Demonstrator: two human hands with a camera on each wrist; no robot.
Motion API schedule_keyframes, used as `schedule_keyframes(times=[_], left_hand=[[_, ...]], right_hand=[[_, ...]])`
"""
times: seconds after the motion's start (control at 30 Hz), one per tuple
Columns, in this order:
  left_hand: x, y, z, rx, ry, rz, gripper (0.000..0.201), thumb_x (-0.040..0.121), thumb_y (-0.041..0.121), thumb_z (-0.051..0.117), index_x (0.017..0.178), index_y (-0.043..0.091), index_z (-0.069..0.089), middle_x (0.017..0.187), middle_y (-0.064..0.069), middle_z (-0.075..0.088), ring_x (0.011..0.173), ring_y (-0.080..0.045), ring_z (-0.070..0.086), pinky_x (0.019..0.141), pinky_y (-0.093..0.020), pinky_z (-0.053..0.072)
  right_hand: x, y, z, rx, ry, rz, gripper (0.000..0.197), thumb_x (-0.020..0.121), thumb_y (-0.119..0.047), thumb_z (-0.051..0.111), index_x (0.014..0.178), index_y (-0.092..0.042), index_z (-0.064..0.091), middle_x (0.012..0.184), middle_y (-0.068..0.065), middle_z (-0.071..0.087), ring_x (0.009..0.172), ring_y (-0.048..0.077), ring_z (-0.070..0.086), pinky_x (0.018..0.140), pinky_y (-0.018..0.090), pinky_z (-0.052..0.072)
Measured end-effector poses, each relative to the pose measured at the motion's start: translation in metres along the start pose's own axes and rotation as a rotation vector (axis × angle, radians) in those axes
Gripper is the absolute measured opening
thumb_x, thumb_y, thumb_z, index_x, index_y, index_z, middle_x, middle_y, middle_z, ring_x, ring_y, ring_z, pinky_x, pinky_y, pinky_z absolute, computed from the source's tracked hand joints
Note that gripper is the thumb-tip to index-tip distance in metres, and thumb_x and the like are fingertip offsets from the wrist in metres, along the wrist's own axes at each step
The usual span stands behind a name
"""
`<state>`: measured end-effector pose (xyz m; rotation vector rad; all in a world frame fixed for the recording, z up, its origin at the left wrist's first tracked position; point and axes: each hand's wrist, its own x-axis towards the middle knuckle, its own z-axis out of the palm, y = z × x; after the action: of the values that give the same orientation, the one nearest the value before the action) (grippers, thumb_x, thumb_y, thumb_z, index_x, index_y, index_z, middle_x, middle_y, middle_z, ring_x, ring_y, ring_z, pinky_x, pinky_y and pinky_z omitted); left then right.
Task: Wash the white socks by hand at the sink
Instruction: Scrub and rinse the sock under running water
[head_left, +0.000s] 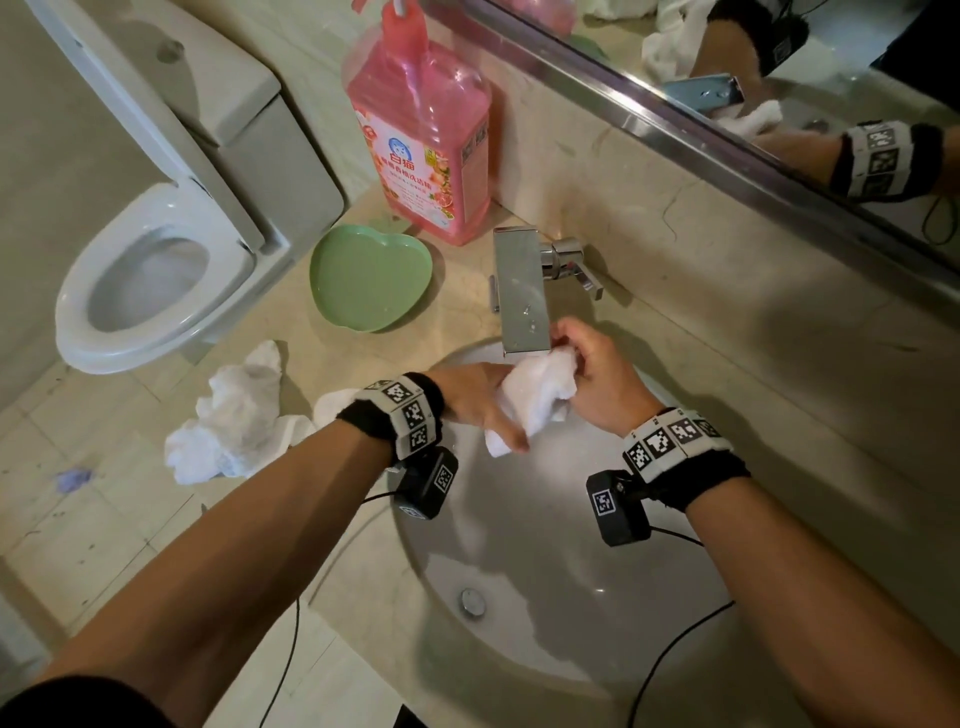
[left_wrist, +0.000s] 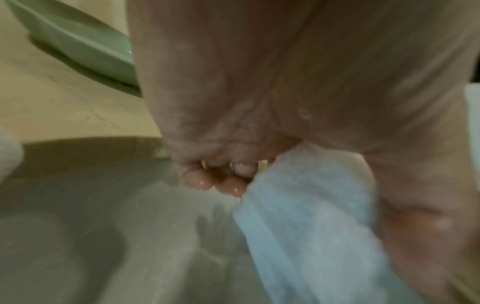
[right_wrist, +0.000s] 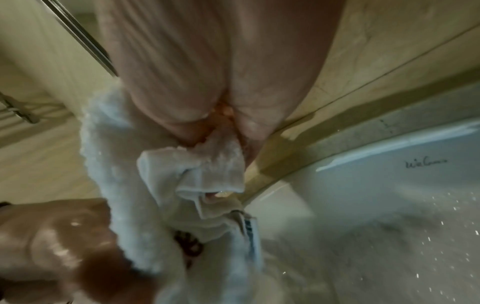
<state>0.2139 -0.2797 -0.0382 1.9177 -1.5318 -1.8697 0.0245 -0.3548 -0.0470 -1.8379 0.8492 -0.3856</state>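
Both hands, left (head_left: 480, 402) and right (head_left: 597, 374), grasp one white sock (head_left: 537, 395) under the faucet (head_left: 522, 291): scrubbing stage; remaining socks (head_left: 234, 421) wait at nine o'clock.

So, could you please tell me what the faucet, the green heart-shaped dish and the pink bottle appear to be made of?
Faucet: metal with a brushed silver spout and shinier chrome at the handle, judging by the reflections.
Green heart-shaped dish: smooth and glossy with a soft sheen; glazed ceramic or plastic, hard to tell which.
Pink bottle: clear plastic, probably, since pink liquid shows through its walls and a printed label sits on the front.
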Motion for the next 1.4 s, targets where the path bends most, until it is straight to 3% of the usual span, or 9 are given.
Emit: schedule_keyframes(times=[0.17,0.4,0.53,0.63,0.77,0.87,1.03,1.13,1.4], left_hand=[[0.007,-0.006,0.0,0.269,0.385,0.072,0.044,0.071,0.034,0.08,0.106,0.027,0.054,0.101,-0.002,0.062,0.082,-0.019,0.053,0.06,-0.005,0.038],[0.0,-0.012,-0.004,0.385,0.626,0.069,0.046,0.078,0.016,0.07,0.115,0.01,0.042,0.095,-0.015,0.064,0.074,-0.029,0.051,0.064,-0.032,0.036],[-0.007,-0.008,0.002,0.38,0.543,0.172,0.066,0.072,0.01,0.076,0.117,0.015,0.029,0.077,0.002,0.05,0.074,-0.029,0.058,0.053,-0.027,0.032],[-0.008,-0.005,-0.004,0.19,0.346,0.055,0.088,0.067,0.032,0.088,0.133,0.014,0.032,0.097,0.004,0.054,0.087,-0.021,0.057,0.071,-0.026,0.042],[0.0,0.0,-0.004,0.112,0.241,-0.029,0.059,0.066,0.037,0.087,0.115,0.028,0.055,0.109,0.008,0.059,0.094,-0.015,0.056,0.082,-0.022,0.043],[0.009,0.006,0.003,0.189,0.34,0.034,0.045,0.076,0.025,0.078,0.117,0.024,0.059,0.105,0.004,0.059,0.092,-0.018,0.057,0.066,-0.012,0.039],[0.012,0.011,0.005,0.378,0.52,0.209,0.038,0.086,0.015,0.062,0.124,0.014,0.064,0.119,-0.013,0.066,0.104,-0.033,0.063,0.085,-0.036,0.053],[0.004,0.008,0.003,0.485,0.592,0.297,0.048,0.083,0.007,0.064,0.13,0.016,0.061,0.123,-0.014,0.06,0.098,-0.033,0.062,0.082,-0.04,0.054],[-0.015,-0.003,-0.005,0.609,0.563,0.003,0.07,0.071,0.033,0.077,0.127,0.014,0.04,0.102,-0.006,0.054,0.074,-0.026,0.058,0.062,-0.035,0.05]], right_hand=[[0.0,-0.003,-0.006,-0.052,-0.035,0.108,0.039,0.08,0.012,0.058,0.104,-0.02,0.062,0.092,-0.017,0.062,0.087,0.008,0.057,0.07,0.006,0.043],[-0.002,-0.002,0.002,0.408,-0.232,0.362,0.08,0.066,-0.007,0.08,0.137,-0.022,0.049,0.129,0.008,0.065,0.116,0.021,0.064,0.097,0.04,0.053],[0.009,-0.001,0.015,-0.043,-0.192,0.335,0.043,0.073,-0.013,0.081,0.114,-0.015,0.068,0.103,0.005,0.073,0.097,0.022,0.069,0.086,0.041,0.056],[0.011,-0.004,0.024,-0.374,-0.078,0.221,0.025,0.074,-0.014,0.078,0.097,-0.007,0.069,0.093,0.013,0.071,0.089,0.029,0.067,0.069,0.032,0.049],[0.006,-0.007,0.029,-0.588,0.093,0.016,0.031,0.069,-0.004,0.079,0.099,-0.005,0.07,0.097,0.012,0.068,0.089,0.032,0.064,0.073,0.03,0.049],[0.002,0.001,0.023,-0.501,0.129,-0.064,0.035,0.059,-0.001,0.08,0.088,-0.012,0.064,0.088,0.003,0.058,0.078,0.03,0.061,0.066,0.025,0.043],[-0.002,0.012,0.003,0.213,-0.11,0.341,0.077,0.048,-0.029,0.087,0.109,-0.046,0.044,0.119,-0.002,0.055,0.106,0.019,0.062,0.082,0.034,0.055],[0.0,0.011,0.006,0.378,-0.216,0.438,0.092,0.056,-0.015,0.089,0.12,-0.063,0.044,0.128,0.002,0.049,0.108,0.026,0.064,0.073,0.042,0.061],[0.023,-0.016,0.042,-0.243,-0.165,0.232,0.037,0.075,-0.016,0.079,0.108,-0.019,0.064,0.103,0.009,0.068,0.099,0.029,0.066,0.075,0.025,0.046]])
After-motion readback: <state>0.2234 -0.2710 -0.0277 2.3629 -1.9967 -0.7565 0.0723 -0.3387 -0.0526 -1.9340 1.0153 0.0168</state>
